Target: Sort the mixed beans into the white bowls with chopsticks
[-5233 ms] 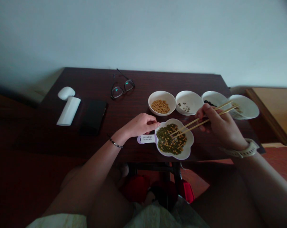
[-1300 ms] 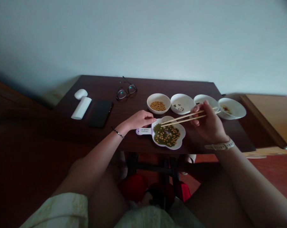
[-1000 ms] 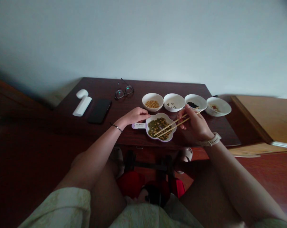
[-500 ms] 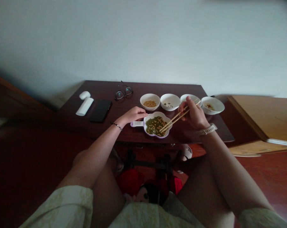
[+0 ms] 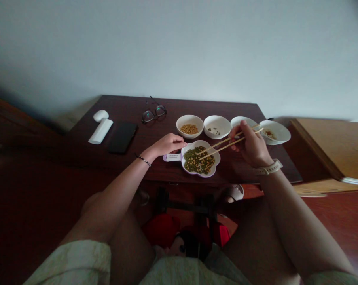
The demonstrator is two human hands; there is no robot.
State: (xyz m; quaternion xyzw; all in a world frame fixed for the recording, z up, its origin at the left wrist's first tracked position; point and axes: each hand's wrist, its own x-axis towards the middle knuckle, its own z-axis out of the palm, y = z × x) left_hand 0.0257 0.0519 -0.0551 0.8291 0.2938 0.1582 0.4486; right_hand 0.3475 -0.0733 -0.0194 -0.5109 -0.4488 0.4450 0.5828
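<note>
The right hand [image 5: 251, 145] grips two pale wooden chopsticks [image 5: 217, 150], tips parted among mixed green and yellow beans [image 5: 193, 162] in a white, lilac-edged, flower-shaped dish [image 5: 216, 157]. The left hand [image 5: 170, 143] touches its rim; whether pinching, I cannot tell. Picking seems underway; next calls for pinching one bean. Behind, on the dark-brown worktop [image 5: 122, 107], four round white bowls [image 5: 217, 120] hold, left to right: yellow beans [image 5: 189, 129], few dark beans [image 5: 216, 132], contents hidden, reddish-pale bits [image 5: 269, 133].
</note>
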